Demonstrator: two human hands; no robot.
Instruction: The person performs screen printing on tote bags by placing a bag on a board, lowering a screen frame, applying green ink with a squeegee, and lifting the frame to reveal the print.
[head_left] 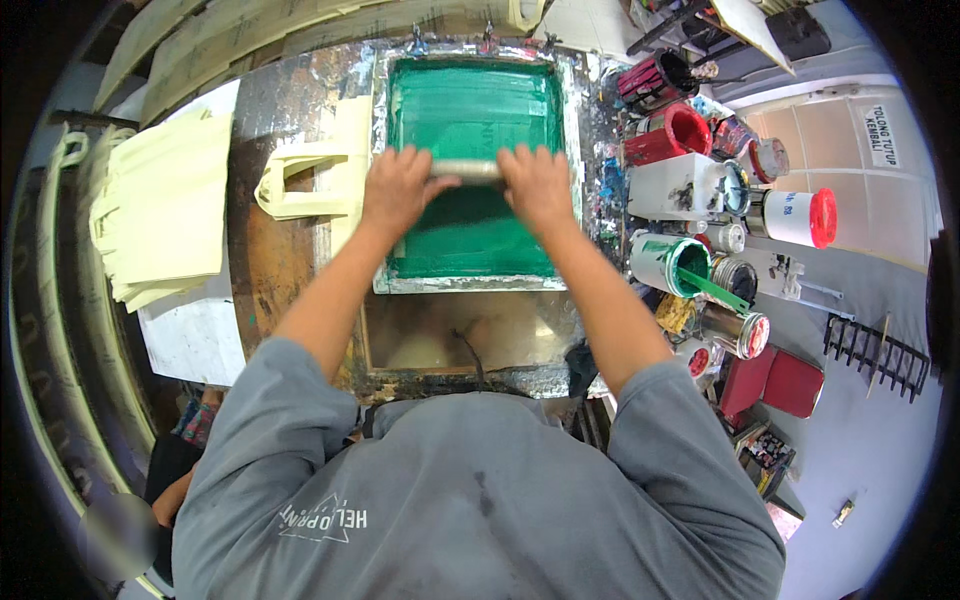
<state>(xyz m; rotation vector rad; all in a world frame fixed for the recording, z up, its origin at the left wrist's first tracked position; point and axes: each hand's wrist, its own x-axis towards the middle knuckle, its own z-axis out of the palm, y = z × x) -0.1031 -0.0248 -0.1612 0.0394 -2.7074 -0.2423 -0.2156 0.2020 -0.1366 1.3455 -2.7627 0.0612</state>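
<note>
A squeegee [468, 169] with a pale handle lies crosswise over a screen printing frame [470, 286]. My left hand [402, 188] grips its left end, and my right hand [540, 187] grips its right end. Both sets of fingers are wrapped over the top, thumbs on the near side. Green ink [475, 240] covers the mesh on both sides of the squeegee. The squeegee's blade is hidden beneath the handle and hands. From under the frame's left side sticks out a pale yellow tote bag [345, 160] with its handle loop on the table.
A stack of pale yellow bags [165, 200] lies to the left on a white board [195, 335]. Along the right stand several ink cans, among them a white tub [655, 262] with a green stirrer [712, 289] and a red bucket [650, 150]. Another person's arm [172, 500] shows at lower left.
</note>
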